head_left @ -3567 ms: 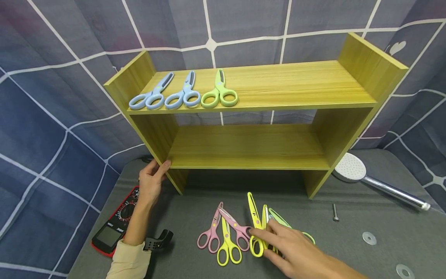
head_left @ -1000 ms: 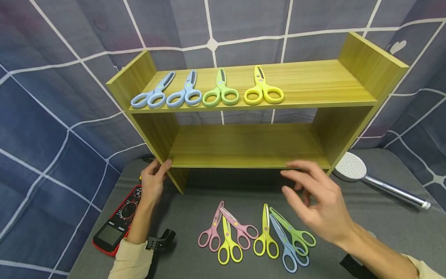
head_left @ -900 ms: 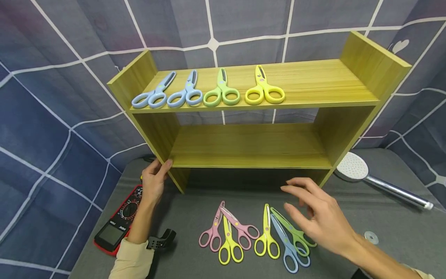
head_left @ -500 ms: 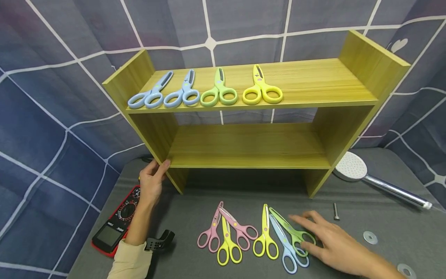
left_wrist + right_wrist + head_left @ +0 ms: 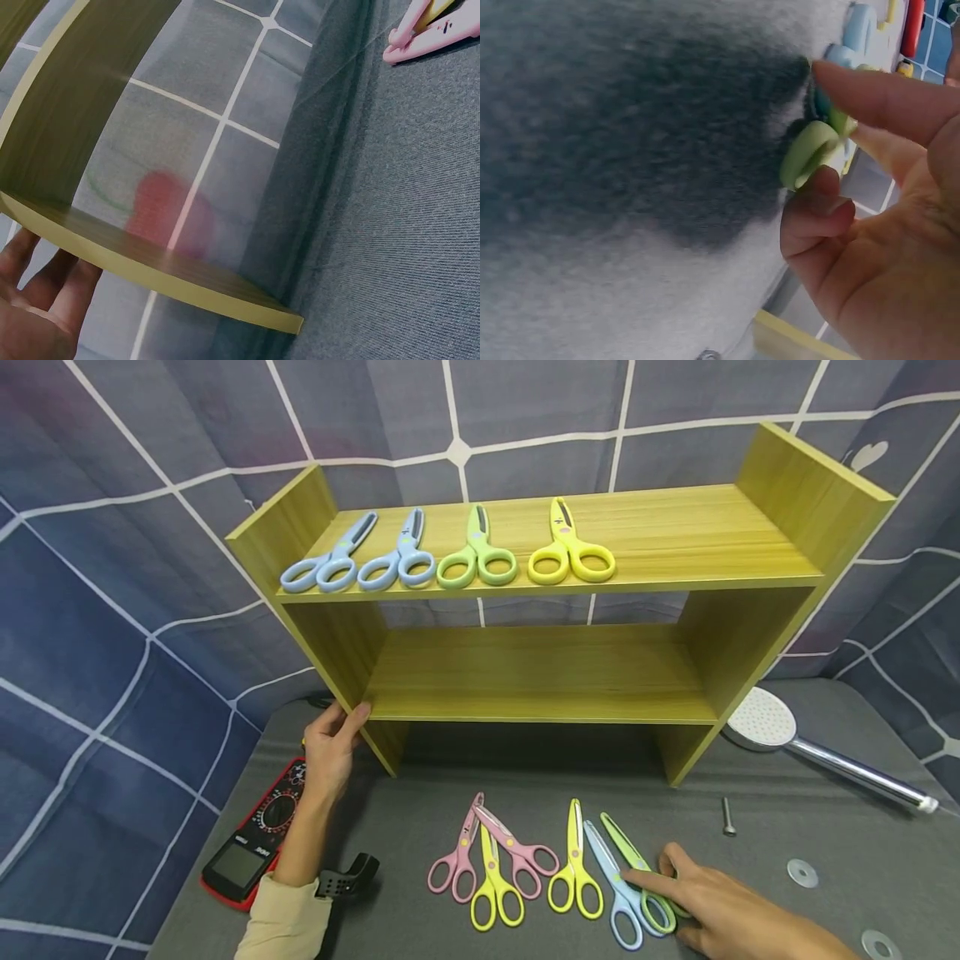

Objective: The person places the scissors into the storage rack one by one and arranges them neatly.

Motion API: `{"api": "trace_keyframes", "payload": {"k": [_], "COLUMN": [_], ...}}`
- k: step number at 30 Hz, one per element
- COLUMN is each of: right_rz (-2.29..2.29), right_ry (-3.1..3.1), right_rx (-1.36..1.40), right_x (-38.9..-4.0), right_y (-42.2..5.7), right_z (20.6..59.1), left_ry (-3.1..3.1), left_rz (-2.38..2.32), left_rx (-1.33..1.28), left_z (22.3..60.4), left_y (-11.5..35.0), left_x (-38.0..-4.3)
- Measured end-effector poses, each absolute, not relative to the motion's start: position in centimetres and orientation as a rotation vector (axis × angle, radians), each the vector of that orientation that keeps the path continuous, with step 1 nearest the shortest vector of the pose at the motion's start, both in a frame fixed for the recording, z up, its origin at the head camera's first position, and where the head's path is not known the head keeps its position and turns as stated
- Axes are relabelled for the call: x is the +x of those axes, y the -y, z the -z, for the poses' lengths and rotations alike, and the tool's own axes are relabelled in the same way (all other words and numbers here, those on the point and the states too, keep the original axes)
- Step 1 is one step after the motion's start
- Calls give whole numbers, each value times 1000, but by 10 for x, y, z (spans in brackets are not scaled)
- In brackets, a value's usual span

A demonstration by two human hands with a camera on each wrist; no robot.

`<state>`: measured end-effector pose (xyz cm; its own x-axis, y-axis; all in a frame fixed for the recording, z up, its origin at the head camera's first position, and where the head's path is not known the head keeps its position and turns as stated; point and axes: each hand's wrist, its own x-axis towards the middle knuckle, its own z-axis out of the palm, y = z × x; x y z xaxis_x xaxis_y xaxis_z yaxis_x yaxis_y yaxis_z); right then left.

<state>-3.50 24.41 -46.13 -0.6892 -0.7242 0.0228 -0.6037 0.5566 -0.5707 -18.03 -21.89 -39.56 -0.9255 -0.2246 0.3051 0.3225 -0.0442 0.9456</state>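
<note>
In the head view my left hand (image 5: pixel 327 764) grips the left side panel of a two-tier wooden shelf (image 5: pixel 540 675); in the left wrist view its fingers (image 5: pixel 75 296) lie behind the panel's edge. My right hand (image 5: pixel 731 906) pinches the handles of green scissors (image 5: pixel 624 841) at the front right. Up close, one green handle (image 5: pixel 799 159) shows between thumb and fingers. Blue scissors (image 5: pixel 602 853) lie against the green pair on their left. Further left are yellow scissors (image 5: pixel 575 835) and a crossed group of two pink scissors (image 5: pixel 462 839) and yellow scissors (image 5: pixel 491 868).
Along the top tier lie blue scissors (image 5: pixel 341 552), another blue pair (image 5: pixel 408 539), green scissors (image 5: pixel 477 539) and yellow scissors (image 5: pixel 564 539). A multimeter (image 5: pixel 255 843) is by my left arm. To the right are a shower head (image 5: pixel 761 720), a bolt (image 5: pixel 727 818) and washers (image 5: pixel 802 873).
Yellow scissors went from the table to the top tier. My right hand then came down to the green scissors, which have shifted slightly right and turned. The left hand stays put.
</note>
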Motion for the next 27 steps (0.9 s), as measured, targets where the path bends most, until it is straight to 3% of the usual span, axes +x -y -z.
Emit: {"api": "trace_keyframes", "payload": {"k": [9,16,22,27], "right_rz": [849,844,959,1063], "right_ry": [-2615,-2644,-2982,-3126], "right_rx": [-1186,-903,-1124,-1286], "right_x": [-33,-30,-25,-27], "right_y": [-253,-248,-236,-221], "right_z": [471,462,442,397], "left_ry": [1898,1896,1895,1893], "left_rz": [2001,1978,1979,1970], "left_rx": [-91,-72,-60,-49], "left_z": [395,394,394,395], "left_y": [216,217,217,217], "left_x": [-181,-181,-181,-181]}}
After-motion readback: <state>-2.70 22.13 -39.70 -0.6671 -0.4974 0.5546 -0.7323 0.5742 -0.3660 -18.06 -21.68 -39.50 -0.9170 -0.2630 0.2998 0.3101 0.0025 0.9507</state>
